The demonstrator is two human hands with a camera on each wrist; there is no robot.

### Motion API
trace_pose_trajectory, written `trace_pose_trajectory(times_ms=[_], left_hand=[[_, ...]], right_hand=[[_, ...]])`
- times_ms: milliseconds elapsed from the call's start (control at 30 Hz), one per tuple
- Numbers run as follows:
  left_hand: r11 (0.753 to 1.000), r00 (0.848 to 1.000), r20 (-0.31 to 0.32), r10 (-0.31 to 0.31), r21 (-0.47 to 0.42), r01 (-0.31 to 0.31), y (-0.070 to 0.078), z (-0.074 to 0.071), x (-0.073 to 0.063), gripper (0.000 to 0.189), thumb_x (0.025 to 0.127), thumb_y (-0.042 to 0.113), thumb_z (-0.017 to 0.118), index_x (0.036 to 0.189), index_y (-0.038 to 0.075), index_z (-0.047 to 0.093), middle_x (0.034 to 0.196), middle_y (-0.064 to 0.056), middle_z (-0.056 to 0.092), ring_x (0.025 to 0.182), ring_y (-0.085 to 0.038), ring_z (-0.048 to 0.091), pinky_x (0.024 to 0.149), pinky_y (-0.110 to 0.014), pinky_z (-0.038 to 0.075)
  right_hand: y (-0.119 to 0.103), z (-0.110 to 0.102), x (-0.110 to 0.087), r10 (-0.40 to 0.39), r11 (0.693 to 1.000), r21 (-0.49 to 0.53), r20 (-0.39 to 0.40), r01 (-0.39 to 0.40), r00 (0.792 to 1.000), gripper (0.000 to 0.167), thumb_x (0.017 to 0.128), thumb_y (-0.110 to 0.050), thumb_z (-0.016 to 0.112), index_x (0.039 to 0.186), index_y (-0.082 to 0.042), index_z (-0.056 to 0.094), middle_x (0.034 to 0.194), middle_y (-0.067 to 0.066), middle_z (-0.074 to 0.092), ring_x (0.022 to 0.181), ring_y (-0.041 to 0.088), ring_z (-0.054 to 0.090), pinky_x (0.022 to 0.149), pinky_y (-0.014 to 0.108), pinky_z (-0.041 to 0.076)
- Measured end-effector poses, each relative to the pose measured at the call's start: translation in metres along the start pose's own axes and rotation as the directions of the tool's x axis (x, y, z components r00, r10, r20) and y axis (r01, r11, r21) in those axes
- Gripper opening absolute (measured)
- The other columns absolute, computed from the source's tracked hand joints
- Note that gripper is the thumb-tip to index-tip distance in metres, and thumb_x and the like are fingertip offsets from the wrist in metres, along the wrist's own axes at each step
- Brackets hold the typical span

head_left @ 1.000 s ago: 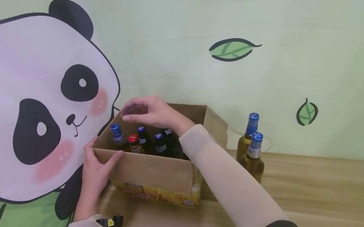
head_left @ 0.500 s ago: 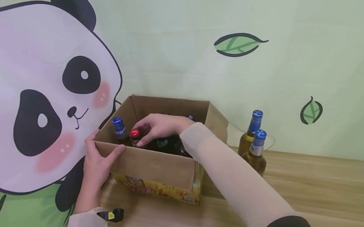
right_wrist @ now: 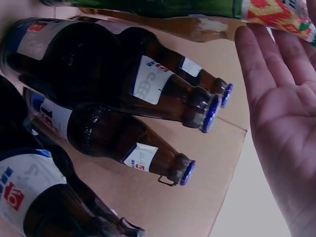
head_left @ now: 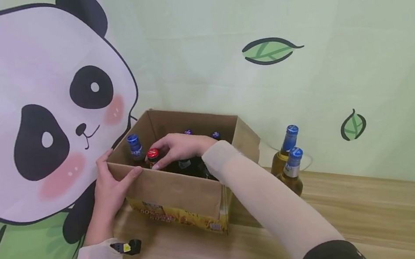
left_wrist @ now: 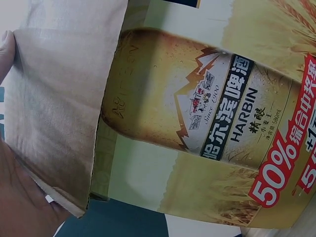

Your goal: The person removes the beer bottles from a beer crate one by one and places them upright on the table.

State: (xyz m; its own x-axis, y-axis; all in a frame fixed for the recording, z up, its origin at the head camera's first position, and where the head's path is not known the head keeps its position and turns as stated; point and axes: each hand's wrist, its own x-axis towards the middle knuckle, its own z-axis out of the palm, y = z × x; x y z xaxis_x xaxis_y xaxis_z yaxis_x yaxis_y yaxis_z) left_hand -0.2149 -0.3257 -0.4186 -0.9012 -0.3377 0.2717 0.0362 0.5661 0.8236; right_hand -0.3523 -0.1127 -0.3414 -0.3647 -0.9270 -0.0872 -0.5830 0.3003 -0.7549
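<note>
My left hand (head_left: 110,192) grips the near left corner of an open cardboard box (head_left: 175,180), thumb on the front flap. The left wrist view shows the box's printed side, with a large beer bottle picture (left_wrist: 197,108), and part of the hand at its brown flap. My right hand (head_left: 179,145) reaches into the box and pinches the neck of a red-capped beer bottle (head_left: 153,154). In the right wrist view this bottle is green glass (right_wrist: 197,7) with a red and yellow neck label, fingers against it. Its base is hidden in the head view.
A blue-capped bottle (head_left: 135,146) stands in the box's left corner. Several brown bottles (right_wrist: 103,123) with blue caps stand in the box. Two amber beer bottles (head_left: 291,175) stand on the wooden table (head_left: 370,212) to the right. A panda-printed wall (head_left: 188,52) rises behind.
My right hand has dropped from above the box onto the red-capped bottle's neck. My left hand keeps its hold on the box. The head view has shifted slightly.
</note>
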Motion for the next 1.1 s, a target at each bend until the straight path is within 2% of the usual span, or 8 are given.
trace_pose_trajectory(times_ms=[200,400,500,900,1100], left_hand=[[1.000,1.000,0.003,-0.008,0.004,0.008,-0.0011,-0.0002,-0.0008,0.103,0.084,0.056,0.076,0.159,0.026,0.012,0.156,-0.023,0.030,0.137,-0.045,0.036,0.110,-0.069,0.030],[1.000,1.000,-0.002,-0.013,0.010,0.013,-0.0007,-0.0010,-0.0015,0.103,0.084,0.056,0.075,0.159,0.027,0.011,0.157,-0.024,0.029,0.138,-0.046,0.035,0.110,-0.069,0.029],[1.000,1.000,-0.003,-0.008,0.005,0.008,-0.0003,-0.0008,-0.0011,0.103,0.084,0.055,0.076,0.159,0.027,0.011,0.157,-0.024,0.030,0.138,-0.046,0.035,0.110,-0.069,0.028],[1.000,1.000,0.013,-0.014,0.007,0.014,0.0012,-0.0005,-0.0005,0.103,0.084,0.056,0.074,0.159,0.027,0.010,0.158,-0.023,0.028,0.139,-0.046,0.034,0.109,-0.071,0.029],[1.000,1.000,0.015,-0.018,0.013,0.018,0.0009,-0.0009,0.0003,0.103,0.084,0.057,0.074,0.159,0.027,0.010,0.159,-0.023,0.027,0.139,-0.046,0.033,0.109,-0.071,0.028]], right_hand=[[-0.0025,0.0022,-0.0006,-0.007,0.999,-0.033,0.026,0.007,1.000,0.028,0.095,-0.029,0.072,0.119,-0.015,0.070,0.110,-0.004,0.069,0.103,0.010,0.064,0.094,0.026,0.049],[-0.0015,0.0031,0.0023,-0.064,0.993,-0.102,0.013,0.065,0.998,0.023,0.094,-0.029,0.073,0.112,-0.015,0.071,0.102,-0.005,0.071,0.095,0.012,0.064,0.088,0.022,0.051],[-0.0009,0.0029,0.0029,-0.061,0.991,-0.120,0.003,0.061,0.998,0.023,0.094,-0.031,0.073,0.111,-0.016,0.071,0.101,-0.006,0.071,0.094,0.011,0.064,0.088,0.022,0.051],[0.0020,0.0019,0.0016,-0.080,0.990,-0.118,-0.009,0.078,0.997,0.023,0.094,-0.033,0.072,0.111,-0.017,0.072,0.100,-0.006,0.071,0.093,0.011,0.064,0.087,0.023,0.051],[0.0013,0.0006,-0.0005,-0.117,0.988,-0.108,-0.073,0.109,0.990,0.019,0.094,-0.033,0.072,0.106,-0.018,0.073,0.094,-0.008,0.073,0.087,0.011,0.067,0.084,0.025,0.053]])
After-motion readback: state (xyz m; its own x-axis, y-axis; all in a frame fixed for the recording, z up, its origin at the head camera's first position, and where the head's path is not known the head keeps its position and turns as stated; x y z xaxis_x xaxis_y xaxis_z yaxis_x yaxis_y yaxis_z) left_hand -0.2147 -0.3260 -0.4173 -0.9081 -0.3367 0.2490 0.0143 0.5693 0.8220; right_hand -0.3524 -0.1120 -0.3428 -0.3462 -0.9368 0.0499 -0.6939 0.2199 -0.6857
